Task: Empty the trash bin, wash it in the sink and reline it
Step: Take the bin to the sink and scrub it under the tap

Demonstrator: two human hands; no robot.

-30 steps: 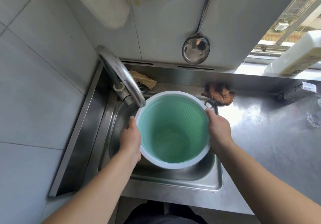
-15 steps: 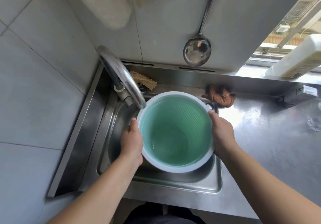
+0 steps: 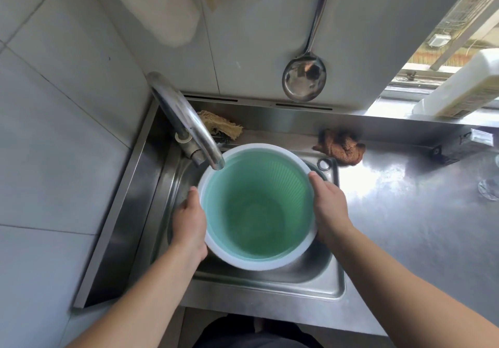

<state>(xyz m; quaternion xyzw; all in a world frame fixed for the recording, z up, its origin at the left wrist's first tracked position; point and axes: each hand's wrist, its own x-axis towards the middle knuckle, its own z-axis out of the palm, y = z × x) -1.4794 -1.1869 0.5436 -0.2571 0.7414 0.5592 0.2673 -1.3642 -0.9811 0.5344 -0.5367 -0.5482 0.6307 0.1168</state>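
head view: we look steeply down from head height, facing the wall
nearness: close over the sink (image 3: 334, 288)
edges: probably wide-angle warped

The bin (image 3: 259, 207) sits in the sink (image 3: 270, 285), its far-left rim under the faucet (image 3: 186, 123) spout. The left hand (image 3: 189, 223) and right hand (image 3: 328, 210) flank it. On the tabletop (image 3: 405, 212), far right of the bin, lies a rag (image 3: 341, 146); a ladle (image 3: 303, 77) hangs on the wall behind.
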